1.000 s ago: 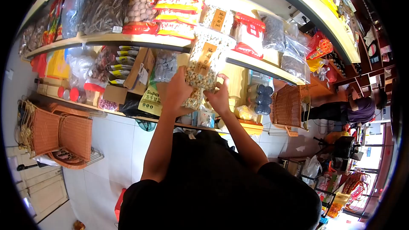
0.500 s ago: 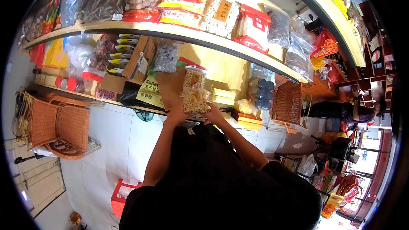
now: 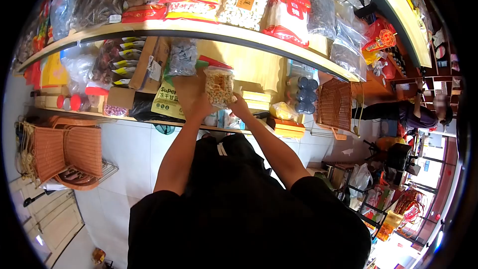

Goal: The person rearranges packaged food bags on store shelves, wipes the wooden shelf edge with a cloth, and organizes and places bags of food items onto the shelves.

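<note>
A clear pack of tan nuts or beans (image 3: 218,87) with a brownish label is held out in front of me over the lower shelf. My left hand (image 3: 198,106) is closed on its lower left side, and my right hand (image 3: 240,106) grips the lower right corner. Left of my hands stands a yellow-green pouch (image 3: 167,100) marked "Super". Just behind the held pack, a clear bag of grey pieces (image 3: 183,58) lies on the shelf. Yellow boxes (image 3: 256,100) sit to the right of my right hand.
The upper shelf edge (image 3: 199,31) crosses above my hands, loaded with bagged dry goods. Dark-capped bottles (image 3: 303,94) stand right on the lower shelf. Wicker baskets (image 3: 334,102) and a wicker chair (image 3: 64,152) flank the shelving. Another person (image 3: 423,115) stands at far right.
My hands and the pack have moved farther in over the lower shelf, and my arms are stretched more. The view has shifted slightly, with the upper shelf now higher.
</note>
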Available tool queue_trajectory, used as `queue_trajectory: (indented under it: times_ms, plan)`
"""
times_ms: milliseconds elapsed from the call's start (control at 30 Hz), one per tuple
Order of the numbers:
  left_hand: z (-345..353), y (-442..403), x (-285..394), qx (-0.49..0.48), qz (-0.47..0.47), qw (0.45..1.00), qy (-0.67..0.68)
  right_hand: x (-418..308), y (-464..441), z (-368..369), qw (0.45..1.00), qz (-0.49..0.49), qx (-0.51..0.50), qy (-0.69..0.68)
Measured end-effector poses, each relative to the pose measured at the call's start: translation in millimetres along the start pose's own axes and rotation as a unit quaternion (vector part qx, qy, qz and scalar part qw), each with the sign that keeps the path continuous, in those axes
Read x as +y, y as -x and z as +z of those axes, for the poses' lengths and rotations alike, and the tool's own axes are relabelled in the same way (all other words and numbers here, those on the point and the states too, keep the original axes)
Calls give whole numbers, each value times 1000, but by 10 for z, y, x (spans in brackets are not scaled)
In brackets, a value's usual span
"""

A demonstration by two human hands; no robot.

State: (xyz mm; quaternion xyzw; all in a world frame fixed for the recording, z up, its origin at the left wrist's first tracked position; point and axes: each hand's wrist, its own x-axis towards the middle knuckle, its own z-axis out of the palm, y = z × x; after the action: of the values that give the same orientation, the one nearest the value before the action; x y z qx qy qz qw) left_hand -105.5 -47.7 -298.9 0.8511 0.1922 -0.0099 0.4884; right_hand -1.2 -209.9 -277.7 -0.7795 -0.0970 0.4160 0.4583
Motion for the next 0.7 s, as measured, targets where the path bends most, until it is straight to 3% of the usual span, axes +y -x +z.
queue_trajectory:
  times_ms: [67, 100, 167, 200, 267, 300, 333, 433, 500, 600, 667, 700]
  plan:
    - [110, -123, -79, 7, 35, 999, 29, 206, -132, 70, 996, 45, 18, 74]
    - [288, -170, -282, 2, 37, 999, 30, 365, -175, 120, 996, 1, 20, 83]
    - [661, -276, -735, 21, -44, 997, -52, 567, -196, 203, 986, -53, 28, 156]
    - [614, -210, -573, 16, -42, 998, -53, 617, -177, 237, 974, -62, 36, 217]
    - [384, -7, -103, 85, -221, 971, 23, 411, 17, 219, 984, -51, 25, 168]
    - [393, -7, -151, 81, -220, 972, 18, 436, 37, 226, 992, -44, 10, 122]
    - [379, -25, -203, 71, -204, 976, 16, 445, 42, 255, 975, -66, 17, 210]
    - [255, -73, -124, 58, -194, 979, 2, 379, 104, 221, 982, -13, 17, 188]
    - [121, -73, -34, 54, -198, 979, -11, 397, 146, 189, 976, -32, 30, 212]
    - [5, -87, -27, -22, -90, 994, 52, 518, 169, 156, 976, -41, 37, 209]
    - [146, -106, -277, -4, 42, 982, -183, 496, 287, -12, 985, -41, 34, 164]
    - [136, -80, -269, -4, 52, 982, -180, 495, 408, -40, 988, -47, 38, 143]
